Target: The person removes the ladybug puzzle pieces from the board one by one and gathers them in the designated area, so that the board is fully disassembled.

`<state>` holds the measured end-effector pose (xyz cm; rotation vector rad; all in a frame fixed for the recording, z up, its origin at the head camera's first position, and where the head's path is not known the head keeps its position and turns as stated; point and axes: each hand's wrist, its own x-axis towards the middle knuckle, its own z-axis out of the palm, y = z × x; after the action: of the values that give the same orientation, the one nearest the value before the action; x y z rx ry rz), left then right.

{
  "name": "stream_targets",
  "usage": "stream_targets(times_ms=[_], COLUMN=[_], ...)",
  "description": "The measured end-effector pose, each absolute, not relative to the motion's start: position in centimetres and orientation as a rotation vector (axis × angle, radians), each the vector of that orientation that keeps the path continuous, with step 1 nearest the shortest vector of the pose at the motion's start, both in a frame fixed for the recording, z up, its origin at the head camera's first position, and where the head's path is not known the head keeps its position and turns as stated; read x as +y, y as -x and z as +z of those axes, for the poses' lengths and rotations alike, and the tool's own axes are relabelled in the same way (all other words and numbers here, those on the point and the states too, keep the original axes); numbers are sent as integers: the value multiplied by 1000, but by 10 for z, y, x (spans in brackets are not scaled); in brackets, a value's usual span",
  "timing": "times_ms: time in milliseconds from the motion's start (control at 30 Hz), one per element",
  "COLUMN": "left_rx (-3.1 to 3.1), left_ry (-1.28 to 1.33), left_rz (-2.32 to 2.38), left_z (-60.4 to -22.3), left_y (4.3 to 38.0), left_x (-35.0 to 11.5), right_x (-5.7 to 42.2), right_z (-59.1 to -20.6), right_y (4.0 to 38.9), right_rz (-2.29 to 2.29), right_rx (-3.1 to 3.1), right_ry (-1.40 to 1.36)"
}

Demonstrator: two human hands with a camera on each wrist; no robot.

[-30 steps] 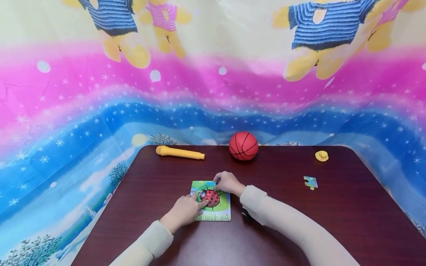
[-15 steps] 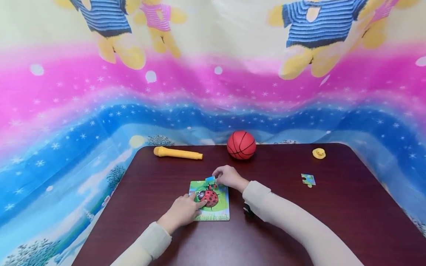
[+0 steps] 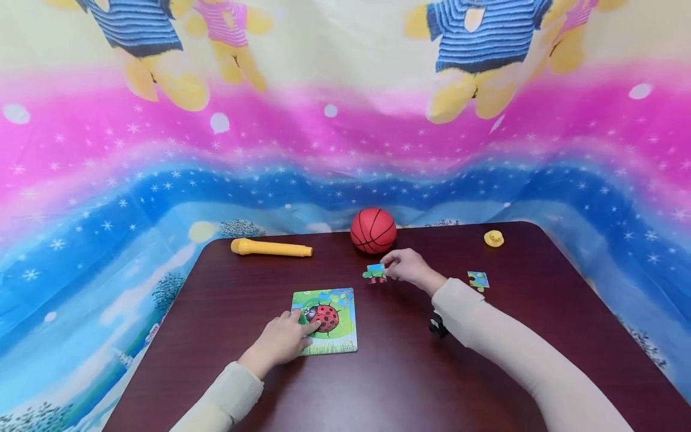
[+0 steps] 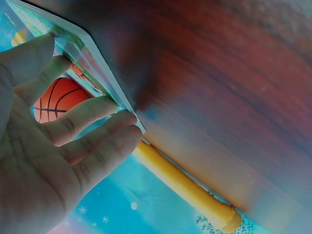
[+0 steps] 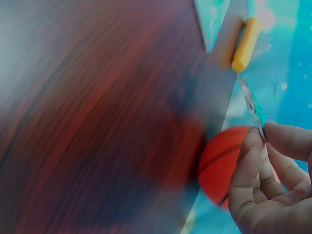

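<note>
Piece (image 3: pixel 375 274) in right hand (image 3: pixel 409 267), puzzle (image 3: pixel 332 321) under left hand (image 3: pixel 279 339)

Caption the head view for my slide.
Left hand rests on a square red-ladybug jigsaw puzzle; right hand pinches a blue, green and red jigsaw piece over a dark brown table.

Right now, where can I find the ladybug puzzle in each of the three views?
Head: ladybug puzzle slightly left of centre, below the middle, partly under the left hand.
Left wrist: upper left, partly behind that hand.
Right wrist: only a corner, at the top edge, right of centre.
Shared landmark: the red basketball.
</note>
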<state>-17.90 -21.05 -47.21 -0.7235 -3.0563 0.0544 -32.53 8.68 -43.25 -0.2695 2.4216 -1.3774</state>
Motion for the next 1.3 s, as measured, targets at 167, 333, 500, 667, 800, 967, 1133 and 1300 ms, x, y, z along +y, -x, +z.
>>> stream_targets(times_ms=[167,333,500,667,800,967,1133,1300], left_rx=[-3051,-3056,-3088,-3093,-3088,-3082,-3080,-3084], left_ry=[691,641,628,648,651,661,679,685], left_rz=[32,19,-11,-8,7,10,3,-15], left_z=[-475,-476,-480,-484,-485,-484,-481,-479], left_y=[182,183,180,177,177,177,178,178], left_x=[-216,-222,-224,-222,-220,-217,-214,-210], right_x=[112,134,152,164,170,173,175,177], right_z=[-428,-431,-445,-456,-459,-464,-468,-469], right_y=[333,347,353,352,353,352,350,350], right_rz=[-1338,-1312,-1266,-1199,-1070,-889,-808,-767], right_rx=[2479,2535,2543,2608,2720,2860,2904,2909], right_ry=[229,200,160,125,158,220,224,185])
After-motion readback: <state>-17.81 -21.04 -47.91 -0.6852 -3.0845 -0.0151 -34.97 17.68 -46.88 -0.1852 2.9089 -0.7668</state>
